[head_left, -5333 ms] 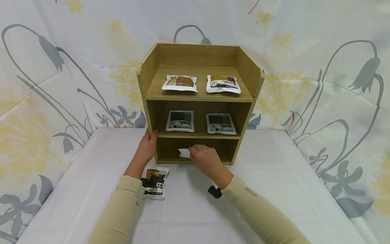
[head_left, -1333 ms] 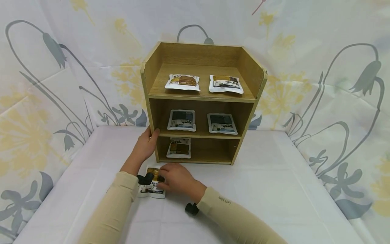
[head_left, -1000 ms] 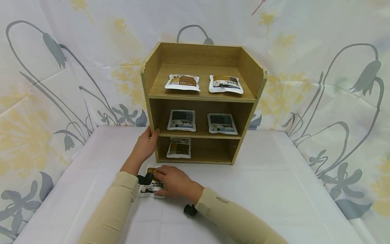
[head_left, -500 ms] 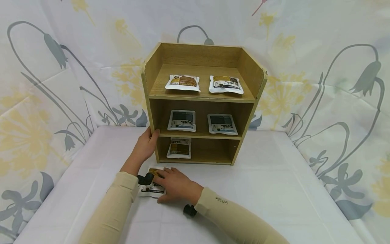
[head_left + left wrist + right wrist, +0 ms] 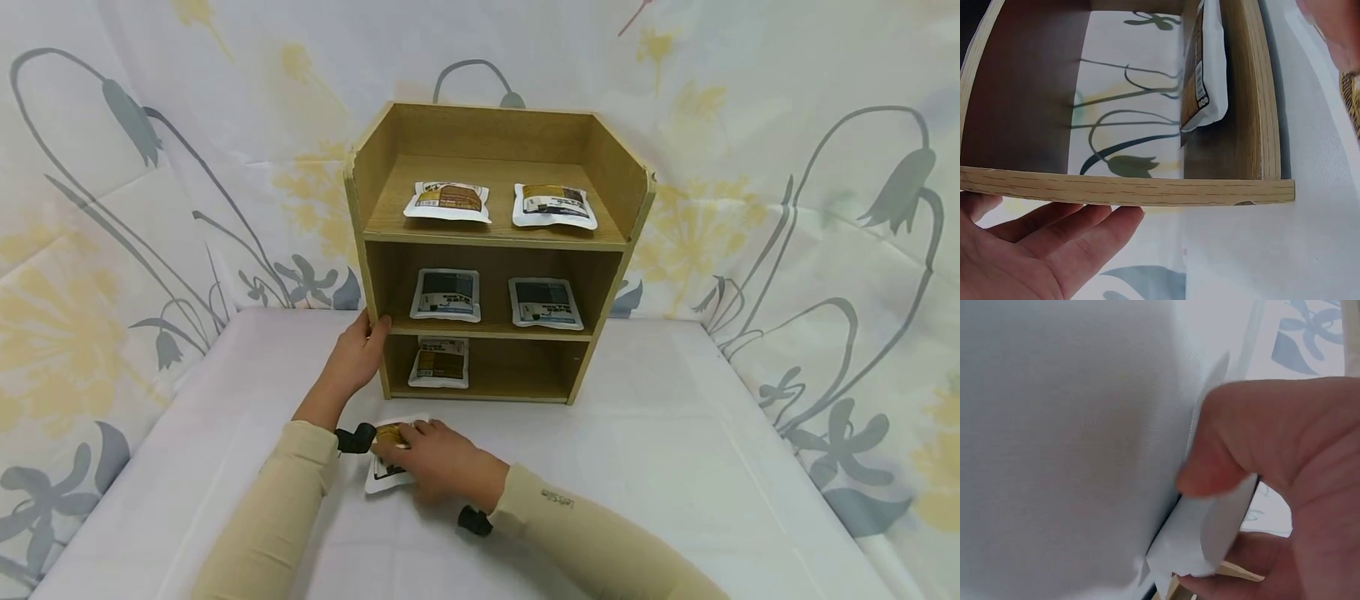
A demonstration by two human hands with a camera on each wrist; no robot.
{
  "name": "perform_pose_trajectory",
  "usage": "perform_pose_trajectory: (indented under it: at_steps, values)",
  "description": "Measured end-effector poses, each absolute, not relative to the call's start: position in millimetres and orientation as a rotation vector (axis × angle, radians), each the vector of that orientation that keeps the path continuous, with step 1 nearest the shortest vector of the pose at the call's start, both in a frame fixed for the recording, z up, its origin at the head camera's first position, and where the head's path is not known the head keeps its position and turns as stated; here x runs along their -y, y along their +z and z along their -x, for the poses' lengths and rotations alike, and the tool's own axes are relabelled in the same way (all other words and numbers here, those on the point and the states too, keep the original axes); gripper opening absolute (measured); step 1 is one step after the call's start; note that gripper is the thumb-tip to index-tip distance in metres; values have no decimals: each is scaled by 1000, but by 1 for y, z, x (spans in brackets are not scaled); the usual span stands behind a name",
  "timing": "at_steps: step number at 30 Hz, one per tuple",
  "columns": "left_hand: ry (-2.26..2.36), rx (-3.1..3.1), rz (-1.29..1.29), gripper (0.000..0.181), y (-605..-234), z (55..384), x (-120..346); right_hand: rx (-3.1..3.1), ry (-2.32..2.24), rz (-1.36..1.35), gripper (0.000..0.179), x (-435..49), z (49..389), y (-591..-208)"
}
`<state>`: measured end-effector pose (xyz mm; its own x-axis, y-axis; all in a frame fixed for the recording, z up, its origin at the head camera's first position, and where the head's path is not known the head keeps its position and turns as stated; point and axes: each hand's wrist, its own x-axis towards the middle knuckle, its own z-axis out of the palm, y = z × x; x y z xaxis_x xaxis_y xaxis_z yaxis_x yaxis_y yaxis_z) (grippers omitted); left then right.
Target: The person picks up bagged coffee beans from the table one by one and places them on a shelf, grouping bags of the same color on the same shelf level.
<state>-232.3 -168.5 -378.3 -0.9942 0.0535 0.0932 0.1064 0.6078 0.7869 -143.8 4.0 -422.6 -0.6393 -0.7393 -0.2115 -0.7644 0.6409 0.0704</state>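
Note:
My left hand grips the left side panel of a three-level wooden shelf; the left wrist view shows its fingers along the panel's outer face. On the white cloth in front of the shelf, my right hand holds a white food pouch with a yellow and dark label. In the right wrist view the thumb lies on one side of the pouch and fingers on the other, with the pouch tilted against the cloth. The hand covers part of its label.
Two pouches lie on the top level, and two dark-labelled ones stand on the middle level. One brown-labelled pouch leans at the left of the bottom level. Behind the shelf hangs a flowered cloth.
A pouch now stands at the bottom left, where my right hand was earlier. That hand came down to the pouch on the cloth, took hold and tilted it slightly rightward. My left hand stayed.

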Motion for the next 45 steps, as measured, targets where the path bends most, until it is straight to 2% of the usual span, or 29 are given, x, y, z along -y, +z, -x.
perform_pose_trajectory:
  at_steps: [7,19,31,45]
  values:
    - [-1353,2770,135,69,-378,233,168,-2695,210,1177,72,-10,141,-422]
    - [-1368,2783,136,71,-377,230,168,-2747,170,1326,62,-22,139,-424]
    - [-1365,2784,141,72,-374,228,167,-2937,157,1692,29,-38,138,-414]
    - [-1376,2783,121,72,-375,229,167,-3137,1,1913,11,-53,139,-411]
